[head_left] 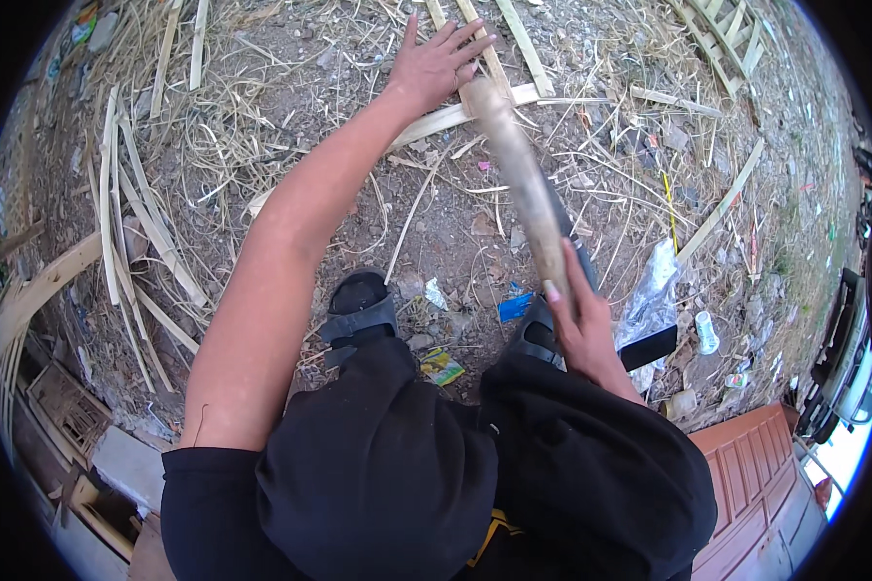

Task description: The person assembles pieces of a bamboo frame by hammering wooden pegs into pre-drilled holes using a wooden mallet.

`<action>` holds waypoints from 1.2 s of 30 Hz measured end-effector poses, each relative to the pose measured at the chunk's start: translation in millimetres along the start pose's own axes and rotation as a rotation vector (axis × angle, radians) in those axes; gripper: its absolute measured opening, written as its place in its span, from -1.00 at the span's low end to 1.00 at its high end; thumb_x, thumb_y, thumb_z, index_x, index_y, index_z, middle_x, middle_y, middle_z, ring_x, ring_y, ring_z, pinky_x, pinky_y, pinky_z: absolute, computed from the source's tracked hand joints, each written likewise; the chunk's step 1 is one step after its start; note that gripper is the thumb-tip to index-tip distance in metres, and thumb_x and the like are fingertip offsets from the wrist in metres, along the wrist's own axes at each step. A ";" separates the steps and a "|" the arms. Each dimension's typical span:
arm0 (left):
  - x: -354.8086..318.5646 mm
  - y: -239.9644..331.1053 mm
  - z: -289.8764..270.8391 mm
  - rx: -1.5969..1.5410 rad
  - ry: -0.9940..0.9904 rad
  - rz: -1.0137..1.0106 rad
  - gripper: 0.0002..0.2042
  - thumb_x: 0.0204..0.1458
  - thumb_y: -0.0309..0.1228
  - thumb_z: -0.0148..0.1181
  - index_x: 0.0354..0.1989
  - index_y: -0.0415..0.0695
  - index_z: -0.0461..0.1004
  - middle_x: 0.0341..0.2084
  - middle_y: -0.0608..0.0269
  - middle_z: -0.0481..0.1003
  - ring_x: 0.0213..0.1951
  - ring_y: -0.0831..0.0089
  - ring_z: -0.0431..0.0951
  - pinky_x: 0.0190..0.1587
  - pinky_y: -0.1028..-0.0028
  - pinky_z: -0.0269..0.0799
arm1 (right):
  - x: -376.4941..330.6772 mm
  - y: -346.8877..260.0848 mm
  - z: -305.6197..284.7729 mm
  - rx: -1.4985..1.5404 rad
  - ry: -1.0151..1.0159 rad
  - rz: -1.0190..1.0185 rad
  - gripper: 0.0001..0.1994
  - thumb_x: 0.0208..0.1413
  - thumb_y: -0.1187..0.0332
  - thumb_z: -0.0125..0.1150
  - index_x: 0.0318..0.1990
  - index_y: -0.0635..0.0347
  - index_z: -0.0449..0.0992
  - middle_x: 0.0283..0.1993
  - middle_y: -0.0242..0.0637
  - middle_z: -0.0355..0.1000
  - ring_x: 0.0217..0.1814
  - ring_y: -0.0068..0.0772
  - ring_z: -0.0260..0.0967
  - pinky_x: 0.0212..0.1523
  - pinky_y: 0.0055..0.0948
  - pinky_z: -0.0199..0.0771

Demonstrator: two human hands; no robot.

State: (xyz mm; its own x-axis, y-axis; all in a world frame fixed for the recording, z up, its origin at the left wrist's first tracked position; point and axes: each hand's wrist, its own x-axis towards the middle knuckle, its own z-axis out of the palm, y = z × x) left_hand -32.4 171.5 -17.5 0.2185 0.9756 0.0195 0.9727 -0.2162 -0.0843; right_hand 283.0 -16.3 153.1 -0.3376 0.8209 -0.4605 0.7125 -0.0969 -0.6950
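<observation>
Fig.: head view, person w/ two bare hands above littered bare ground. L. hand [441, 63], top ctr., arm extended: palm down over pale wooden slats [491, 60], fingers splayed wide, grip holding nothing. The slats run away from the viewer & meet a crosswise slat [436, 124] just below the hand; another loose slat [525, 46] lies to their R.

R. hand [586, 324], ctr. R.: grip closed around the near end of a thick brown stick [528, 189], thumb along its near side. The stick slants up & L., its far end next to the L. hand in this view; motion blur smears it, so prob. wood, but its exact form is uncertain.

Below, betw. the hands & the black trousers [378, 455]: dark sandals, L. sandal [360, 320] & R. sandal [541, 334], w/ a blue packet [515, 308] near the latter & a yellow-green wrapper [441, 367] betw. the two.

Far L.: long pale strips [112, 208] in a loose bundle. R. of the R. hand: clear plastic bag [652, 290], black flat piece [651, 347] & whitish plastic cup [707, 333]. Upper R.: lattice of slats [730, 41]. Lower R.: reddish-brown panelled door [751, 465].
</observation>
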 end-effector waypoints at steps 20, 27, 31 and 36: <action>-6.8 -7.5 13.9 -0.037 0.048 -0.013 -0.48 0.44 -0.08 -0.32 0.55 0.55 -0.16 0.56 0.65 -0.08 0.52 0.39 0.03 0.54 -0.20 -0.42 | -30.0 31.7 -32.3 -0.263 -0.047 -0.073 -0.35 0.28 0.36 0.20 0.52 -0.06 0.17 -0.24 0.10 0.50 -0.27 0.14 0.52 -0.21 -0.10 0.49; -1.8 -7.3 9.1 0.020 -0.003 0.030 -0.49 0.44 -0.08 -0.36 0.54 0.57 -0.14 0.57 0.59 -0.11 0.53 0.36 0.03 0.54 -0.16 -0.38 | -0.5 44.3 -20.9 -0.281 -0.037 -0.065 -0.35 0.28 0.32 0.22 0.51 -0.16 0.18 -0.30 0.04 0.48 -0.34 0.13 0.51 -0.26 -0.03 0.48; -8.8 -17.1 23.8 -0.065 0.067 0.018 -0.50 0.44 -0.06 -0.37 0.53 0.62 -0.15 0.57 0.65 -0.15 0.52 0.35 0.04 0.49 -0.27 -0.22 | -30.3 47.5 -20.3 -0.238 -0.048 -0.109 -0.36 0.28 0.35 0.23 0.50 -0.03 0.20 -0.35 0.01 0.45 -0.38 0.07 0.50 -0.28 -0.08 0.49; 0.9 -10.8 11.9 -0.304 0.317 0.157 -0.53 0.26 -0.26 0.11 0.35 -0.03 0.37 0.35 0.02 0.31 0.28 0.17 0.44 0.12 0.14 0.57 | 24.4 25.4 -6.5 -0.190 -0.042 -0.094 -0.35 0.28 0.34 0.23 0.50 -0.09 0.20 -0.29 0.02 0.48 -0.37 0.06 0.47 -0.28 -0.12 0.48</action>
State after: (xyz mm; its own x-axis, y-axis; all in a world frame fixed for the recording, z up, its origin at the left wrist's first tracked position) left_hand -43.6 175.2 -28.5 0.3323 0.8807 0.3375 0.8942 -0.4080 0.1843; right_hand 296.9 4.9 127.8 -0.4306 0.7970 -0.4234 0.7783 0.0904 -0.6213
